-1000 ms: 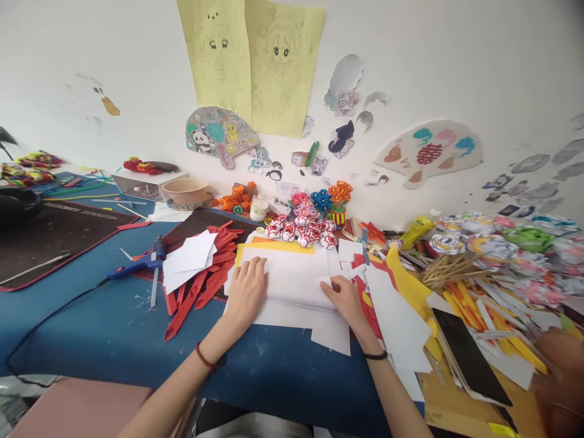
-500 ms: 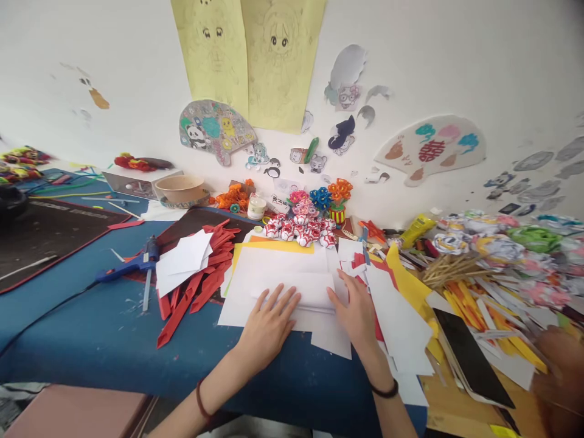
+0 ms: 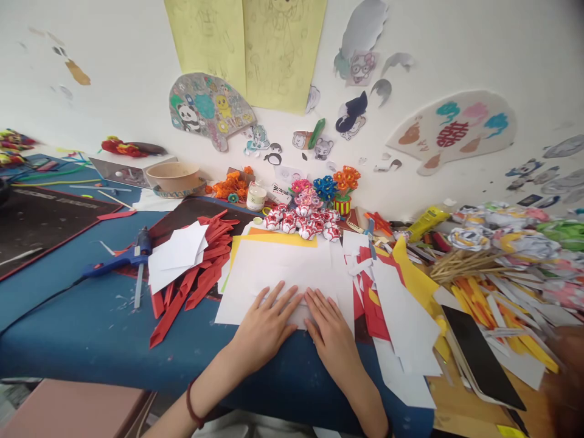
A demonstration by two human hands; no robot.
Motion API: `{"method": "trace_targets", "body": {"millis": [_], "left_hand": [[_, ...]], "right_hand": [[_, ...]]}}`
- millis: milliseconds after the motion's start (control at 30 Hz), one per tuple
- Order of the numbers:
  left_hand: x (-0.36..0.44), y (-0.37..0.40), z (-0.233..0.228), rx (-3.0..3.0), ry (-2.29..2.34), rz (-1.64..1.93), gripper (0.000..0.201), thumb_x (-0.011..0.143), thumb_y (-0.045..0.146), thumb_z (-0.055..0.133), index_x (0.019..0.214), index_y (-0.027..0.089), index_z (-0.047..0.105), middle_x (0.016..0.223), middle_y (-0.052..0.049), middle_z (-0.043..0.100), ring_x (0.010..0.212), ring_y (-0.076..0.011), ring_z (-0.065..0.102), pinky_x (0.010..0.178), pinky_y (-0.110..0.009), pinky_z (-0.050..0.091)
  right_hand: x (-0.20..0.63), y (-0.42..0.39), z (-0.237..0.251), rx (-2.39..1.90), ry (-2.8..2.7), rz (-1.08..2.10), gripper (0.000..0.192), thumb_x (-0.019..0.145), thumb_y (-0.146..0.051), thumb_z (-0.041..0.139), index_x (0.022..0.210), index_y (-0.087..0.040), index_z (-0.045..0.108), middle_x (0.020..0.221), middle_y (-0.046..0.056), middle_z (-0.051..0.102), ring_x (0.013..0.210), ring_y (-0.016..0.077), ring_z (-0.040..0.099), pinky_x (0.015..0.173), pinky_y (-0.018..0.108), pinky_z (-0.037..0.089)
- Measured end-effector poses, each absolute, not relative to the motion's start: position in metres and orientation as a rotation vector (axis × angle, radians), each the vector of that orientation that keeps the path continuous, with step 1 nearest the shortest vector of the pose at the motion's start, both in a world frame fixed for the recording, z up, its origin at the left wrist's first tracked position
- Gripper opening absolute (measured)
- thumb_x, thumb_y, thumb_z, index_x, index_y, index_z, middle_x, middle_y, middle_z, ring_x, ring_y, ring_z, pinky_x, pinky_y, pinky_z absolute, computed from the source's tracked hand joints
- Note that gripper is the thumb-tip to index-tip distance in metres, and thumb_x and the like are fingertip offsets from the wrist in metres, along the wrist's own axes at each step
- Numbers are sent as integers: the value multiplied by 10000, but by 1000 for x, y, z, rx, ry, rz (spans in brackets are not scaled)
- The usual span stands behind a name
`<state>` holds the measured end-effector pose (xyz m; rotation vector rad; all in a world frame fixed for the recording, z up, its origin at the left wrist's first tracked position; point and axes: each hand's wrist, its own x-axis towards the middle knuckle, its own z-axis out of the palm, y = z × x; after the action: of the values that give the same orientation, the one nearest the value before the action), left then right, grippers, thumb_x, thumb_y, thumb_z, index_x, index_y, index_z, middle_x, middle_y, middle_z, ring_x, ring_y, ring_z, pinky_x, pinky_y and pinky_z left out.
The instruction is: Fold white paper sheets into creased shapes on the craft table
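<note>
Left hand [image 3: 267, 325], right hand [image 3: 332, 331]: both flat, fingers spread, gripping nothing, side by side pressing white paper [image 3: 283, 271] at near edge of blue table [image 3: 91, 322]. Step: flattening fold. Next calls for firm, even pressure along crease.

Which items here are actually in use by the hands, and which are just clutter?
In use:
- left hand, flat on the white paper
- right hand, flat on it too
- white paper

Lying about:
- glue gun
- red paper strips
- phone
- wooden sticks
</note>
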<state>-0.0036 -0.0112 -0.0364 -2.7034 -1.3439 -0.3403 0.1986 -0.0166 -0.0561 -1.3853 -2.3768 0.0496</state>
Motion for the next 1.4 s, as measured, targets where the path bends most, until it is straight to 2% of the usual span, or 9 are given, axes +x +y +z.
{"method": "trace_targets", "body": {"millis": [500, 967, 1200, 1400], "left_hand": [[-2, -13, -37, -2667, -1398, -401, 532, 981, 432, 321, 1478, 251, 267, 1501, 10, 359, 1391, -211, 299, 1122, -396, 267], [1, -14, -41, -2629, -1407, -349, 497, 975, 387, 358, 1457, 269, 324, 1490, 2, 380, 1383, -233, 319, 1120, -423, 284], [1, -15, -43, -2650, -1400, -396, 509, 973, 349, 356, 1461, 215, 314, 1499, -25, 362, 1396, -223, 294, 1132, -419, 283], [-1, -23, -42, -2578, -1480, -392, 490, 970, 318, 363, 1430, 149, 372, 1456, -88, 422, 1355, -219, 376, 1115, -393, 325]], "right_hand": [[198, -17, -54, -1438, -2405, 34, 491, 987, -304, 378, 1467, -220, 315, 1472, 22, 380, 1375, 214, 334, 1108, 447, 357], [200, -16, -53, -1404, -2461, -38, 477, 990, -273, 369, 1463, -252, 318, 1475, 7, 376, 1382, 220, 321, 1104, 454, 352], [197, -16, -52, -1289, -2471, -83, 454, 977, -195, 378, 1427, -251, 396, 1446, 21, 426, 1360, 236, 361, 1093, 469, 374], [198, -17, -54, -1293, -2465, -69, 440, 980, -193, 360, 1413, -246, 422, 1449, 29, 422, 1362, 231, 359, 1075, 463, 398]]}}
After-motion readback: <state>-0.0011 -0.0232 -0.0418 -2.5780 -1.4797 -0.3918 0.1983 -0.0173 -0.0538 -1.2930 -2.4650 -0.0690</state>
